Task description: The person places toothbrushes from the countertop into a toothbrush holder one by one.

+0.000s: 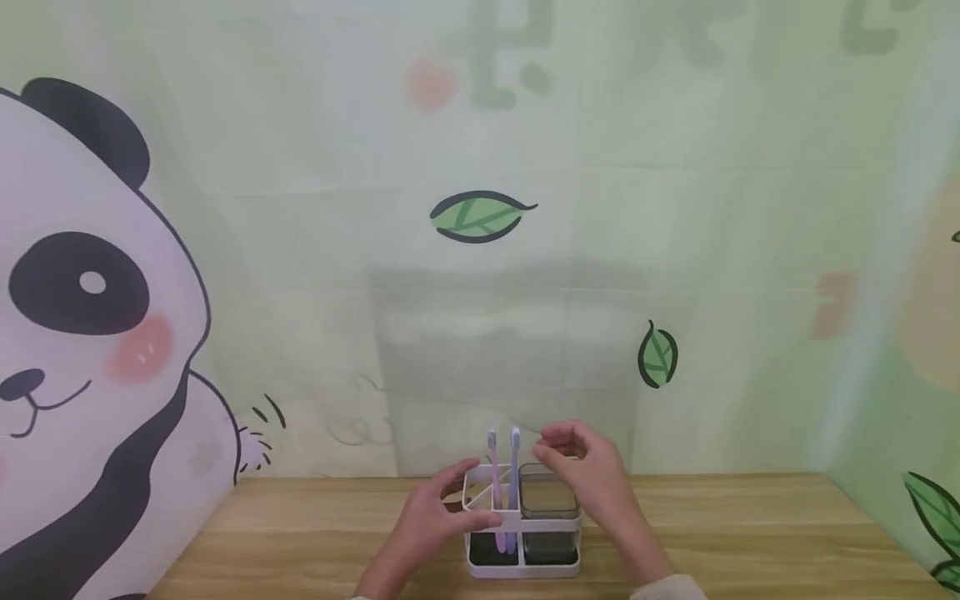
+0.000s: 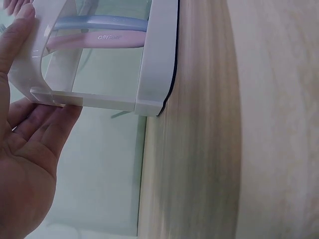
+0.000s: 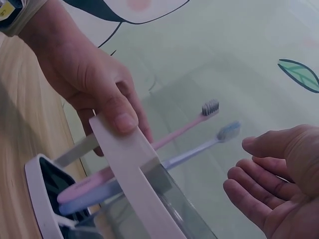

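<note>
Clasping white holder [image 1: 525,526], L hand [image 1: 429,518] partly hides it; R hand [image 1: 592,473], thumb/fingertips apart, hovers nr its pink brush [image 1: 495,475] & blue brush [image 1: 514,475]; holder's cup [image 1: 549,497], base unclear.

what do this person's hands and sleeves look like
The left hand and right hand are bare, without gloves. The right sleeve and left sleeve are pale; beside the left one is a dark item with a yellow patch, too cropped to identify.

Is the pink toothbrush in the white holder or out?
In. The pink toothbrush sits in the white holder beside the blue toothbrush, its handle down inside and its bristles sticking up above the top.
</note>
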Tool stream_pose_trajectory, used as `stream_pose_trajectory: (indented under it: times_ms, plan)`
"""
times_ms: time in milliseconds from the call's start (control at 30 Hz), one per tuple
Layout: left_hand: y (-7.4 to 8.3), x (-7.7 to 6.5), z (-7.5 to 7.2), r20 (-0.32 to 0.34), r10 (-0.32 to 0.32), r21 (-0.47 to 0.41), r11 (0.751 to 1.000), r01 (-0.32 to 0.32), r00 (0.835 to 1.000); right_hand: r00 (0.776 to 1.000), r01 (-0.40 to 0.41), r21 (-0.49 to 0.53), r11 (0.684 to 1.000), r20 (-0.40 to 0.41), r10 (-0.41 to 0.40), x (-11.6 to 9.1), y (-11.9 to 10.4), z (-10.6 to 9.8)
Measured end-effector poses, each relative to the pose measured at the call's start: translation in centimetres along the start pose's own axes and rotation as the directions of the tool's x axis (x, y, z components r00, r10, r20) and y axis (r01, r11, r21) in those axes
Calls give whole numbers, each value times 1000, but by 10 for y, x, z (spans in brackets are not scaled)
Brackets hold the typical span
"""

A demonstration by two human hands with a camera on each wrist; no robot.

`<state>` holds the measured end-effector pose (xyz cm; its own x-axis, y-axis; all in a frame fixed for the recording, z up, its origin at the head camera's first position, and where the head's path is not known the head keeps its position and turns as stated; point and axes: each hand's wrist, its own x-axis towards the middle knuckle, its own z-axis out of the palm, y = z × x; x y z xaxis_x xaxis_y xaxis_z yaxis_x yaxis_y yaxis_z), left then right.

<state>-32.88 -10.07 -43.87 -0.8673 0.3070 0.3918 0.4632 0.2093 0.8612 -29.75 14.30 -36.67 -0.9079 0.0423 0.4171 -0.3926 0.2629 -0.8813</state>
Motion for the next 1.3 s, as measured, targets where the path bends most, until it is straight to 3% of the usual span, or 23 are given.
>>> stream_pose_trajectory:
  times_ms: [433,900,1300]
  plan:
    - [2,-1,-1,-2,-13,4,1000,13,1000,998,-61,-165,984,-16,59,-10,12,-41]
    - [5,-1,1,1,-12,7,1000,12,1000,993,-112,-264,958,-7,115,-19,32,-77]
    - [4,-2,0,1,-13,-3,1000,13,1000,976,-188,-236,953,61,208,-19,43,-86]
